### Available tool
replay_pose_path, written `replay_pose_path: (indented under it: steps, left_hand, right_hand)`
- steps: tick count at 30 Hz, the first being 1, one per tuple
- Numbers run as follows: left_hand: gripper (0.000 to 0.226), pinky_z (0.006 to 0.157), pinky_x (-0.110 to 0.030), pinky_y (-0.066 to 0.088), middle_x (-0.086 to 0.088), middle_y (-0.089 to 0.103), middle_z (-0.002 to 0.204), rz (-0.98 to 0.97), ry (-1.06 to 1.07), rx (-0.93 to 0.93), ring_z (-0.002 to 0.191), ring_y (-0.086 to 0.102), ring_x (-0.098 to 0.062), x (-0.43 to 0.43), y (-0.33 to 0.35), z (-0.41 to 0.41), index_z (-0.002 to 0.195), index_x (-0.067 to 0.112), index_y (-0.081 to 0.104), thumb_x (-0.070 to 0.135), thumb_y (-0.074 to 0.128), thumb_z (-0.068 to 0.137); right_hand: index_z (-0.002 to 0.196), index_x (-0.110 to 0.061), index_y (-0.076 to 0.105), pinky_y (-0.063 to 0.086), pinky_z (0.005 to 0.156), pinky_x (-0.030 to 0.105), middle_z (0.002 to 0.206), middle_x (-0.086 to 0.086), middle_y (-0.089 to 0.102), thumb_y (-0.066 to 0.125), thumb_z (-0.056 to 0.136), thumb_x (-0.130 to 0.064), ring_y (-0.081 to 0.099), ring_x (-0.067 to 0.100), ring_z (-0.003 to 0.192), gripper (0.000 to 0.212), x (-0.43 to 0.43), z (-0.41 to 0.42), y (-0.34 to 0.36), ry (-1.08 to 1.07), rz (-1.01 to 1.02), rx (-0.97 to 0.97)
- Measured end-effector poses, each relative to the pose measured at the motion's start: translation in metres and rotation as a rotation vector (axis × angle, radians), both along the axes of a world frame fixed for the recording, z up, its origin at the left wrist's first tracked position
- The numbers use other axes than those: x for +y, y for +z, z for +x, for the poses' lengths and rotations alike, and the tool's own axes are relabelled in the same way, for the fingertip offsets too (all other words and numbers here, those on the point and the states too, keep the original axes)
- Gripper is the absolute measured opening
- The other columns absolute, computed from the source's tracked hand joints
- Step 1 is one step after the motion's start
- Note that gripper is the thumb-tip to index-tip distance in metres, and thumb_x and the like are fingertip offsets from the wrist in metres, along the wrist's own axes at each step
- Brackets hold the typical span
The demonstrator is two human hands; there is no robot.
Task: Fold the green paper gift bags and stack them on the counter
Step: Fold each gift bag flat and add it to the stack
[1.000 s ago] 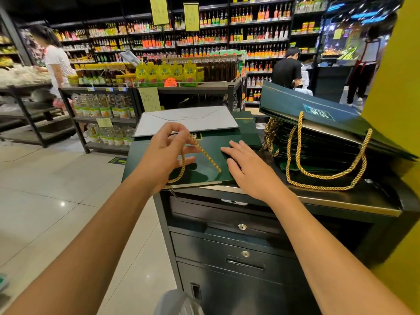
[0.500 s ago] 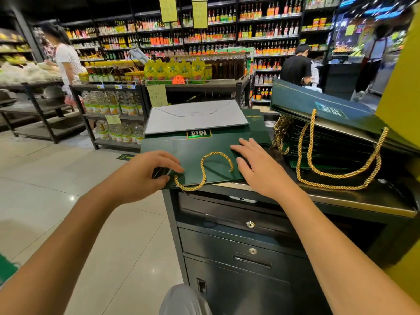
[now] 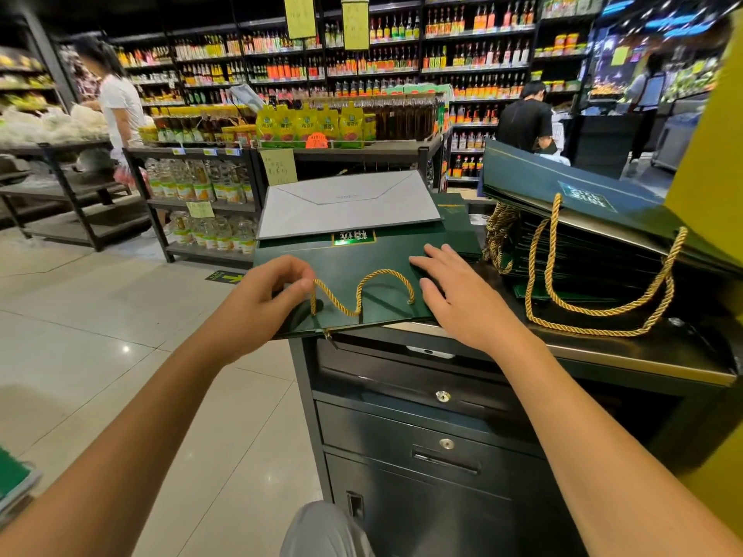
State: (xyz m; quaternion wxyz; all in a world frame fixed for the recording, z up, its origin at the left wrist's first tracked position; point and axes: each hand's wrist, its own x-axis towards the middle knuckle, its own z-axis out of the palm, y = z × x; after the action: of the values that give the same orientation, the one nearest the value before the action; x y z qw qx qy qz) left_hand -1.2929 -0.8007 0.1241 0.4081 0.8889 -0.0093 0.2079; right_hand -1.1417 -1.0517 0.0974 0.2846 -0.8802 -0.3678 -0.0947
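Observation:
A flat dark green paper gift bag (image 3: pixel 362 259) lies on the counter (image 3: pixel 627 355), its left part sticking out past the counter's edge. Its gold rope handle (image 3: pixel 362 291) curls over the near end. My left hand (image 3: pixel 265 299) pinches the left end of that handle and the bag's near left corner. Flat on the bag's right side rests my right hand (image 3: pixel 458 299), fingers straight. The bag's grey folded bottom (image 3: pixel 345 207) shows at the far end. At the right, a stack of folded green bags (image 3: pixel 583 235) with gold handles lies on the counter.
Drawers with locks (image 3: pixel 442 396) sit below the counter. A yellow pillar (image 3: pixel 707 162) stands at the right. Store shelves (image 3: pixel 225 186) with bottles stand behind, and people stand in the aisles at the far left and far right. Open tiled floor (image 3: pixel 120 335) lies to the left.
My left hand came down from lifting the handle to the bag's near left corner. The handle now lies on the bag. My right hand has stayed flat on the bag.

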Motion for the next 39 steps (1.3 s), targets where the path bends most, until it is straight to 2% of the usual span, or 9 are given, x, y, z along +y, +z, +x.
replay_pose_path:
  steps: [5,10,18,20,22,27,31,35,39]
  left_hand:
    - [0.013,0.081,-0.037,0.062,-0.014,0.069,0.117,-0.572,-0.046,-0.028,0.105,0.069,-0.025,-0.012,0.013,-0.002,0.101,0.02,0.063,0.019,0.05,0.104]
    - [0.008,0.093,-0.034,0.041,0.01,0.074,0.099,-0.787,-0.028,-0.126,0.105,0.064,-0.012,-0.013,0.022,0.0,0.091,0.029,0.06,0.03,0.053,0.096]
    - [0.023,0.095,-0.038,0.046,0.001,0.072,0.103,-0.628,0.055,-0.129,0.107,0.063,-0.021,-0.004,0.014,-0.004,0.083,0.026,0.076,0.034,0.06,0.098]
    - [0.012,0.079,-0.031,0.052,-0.002,0.069,0.109,-0.408,0.256,-0.173,0.107,0.061,-0.025,0.005,0.006,-0.003,0.096,0.025,0.075,0.028,0.064,0.098]
    - [0.025,0.069,-0.027,0.05,-0.002,0.062,0.12,-0.28,0.411,-0.112,0.112,0.058,-0.023,0.011,-0.002,-0.004,0.122,0.021,0.066,0.025,0.066,0.097]
    - [0.043,0.078,-0.036,0.057,-0.01,0.067,0.113,-0.685,0.338,0.083,0.104,0.067,-0.027,0.013,-0.01,-0.014,0.138,0.011,0.051,0.019,0.065,0.098]
    - [0.043,0.065,-0.032,0.062,-0.013,0.069,0.116,-0.802,0.302,0.018,0.099,0.072,-0.026,0.009,-0.007,-0.018,0.139,0.011,0.051,0.012,0.064,0.098]
    - [0.04,0.06,-0.028,0.061,-0.014,0.067,0.121,-0.921,0.266,-0.054,0.098,0.07,-0.024,0.004,0.007,-0.018,0.138,0.011,0.052,0.012,0.062,0.099]
    - [0.04,0.059,-0.029,0.061,-0.013,0.064,0.124,-0.982,0.214,-0.108,0.099,0.069,-0.025,-0.004,0.021,-0.02,0.138,0.012,0.05,0.012,0.06,0.1]
  right_hand:
    - [0.156,-0.028,0.037,0.019,0.123,0.038,0.167,-0.006,0.022,0.036,0.11,-0.028,0.005,0.011,0.156,0.046,-0.001,-0.001,0.001,-0.001,-0.002,0.0]
    - [0.155,-0.029,0.037,0.021,0.122,0.039,0.167,-0.007,0.023,0.036,0.11,-0.028,0.005,0.011,0.156,0.046,-0.001,-0.002,0.001,-0.005,-0.005,-0.002]
    - [0.155,-0.03,0.037,0.022,0.122,0.039,0.167,-0.009,0.022,0.036,0.109,-0.029,0.005,0.01,0.156,0.046,-0.001,-0.001,0.0,-0.007,-0.014,0.001]
    - [0.155,-0.03,0.037,0.019,0.123,0.038,0.167,-0.007,0.024,0.037,0.109,-0.029,0.007,0.011,0.156,0.046,-0.001,-0.001,0.0,-0.01,-0.015,-0.014]
    - [0.155,-0.028,0.038,0.014,0.126,0.038,0.166,-0.005,0.026,0.038,0.109,-0.028,0.01,0.015,0.156,0.046,-0.001,-0.001,0.0,-0.015,-0.025,-0.048]
    - [0.148,-0.021,0.05,0.011,0.127,0.036,0.159,0.001,0.04,0.044,0.106,-0.023,0.024,0.018,0.153,0.043,0.0,-0.008,0.0,-0.033,0.04,-0.122]
    - [0.143,-0.024,0.056,0.031,0.122,0.041,0.151,-0.004,0.052,0.049,0.105,-0.032,0.039,0.01,0.144,0.04,0.0,-0.033,0.014,0.017,0.219,-0.085]
    - [0.155,-0.036,0.036,0.025,0.124,0.041,0.161,-0.012,0.036,0.054,0.091,-0.069,0.027,0.009,0.15,0.074,0.013,-0.065,0.029,0.116,-0.055,-0.167]
    - [0.161,-0.038,0.014,0.026,0.123,0.049,0.163,-0.008,0.03,0.058,0.098,-0.046,0.026,0.017,0.151,0.077,0.031,-0.074,0.038,0.02,-0.195,-0.342]
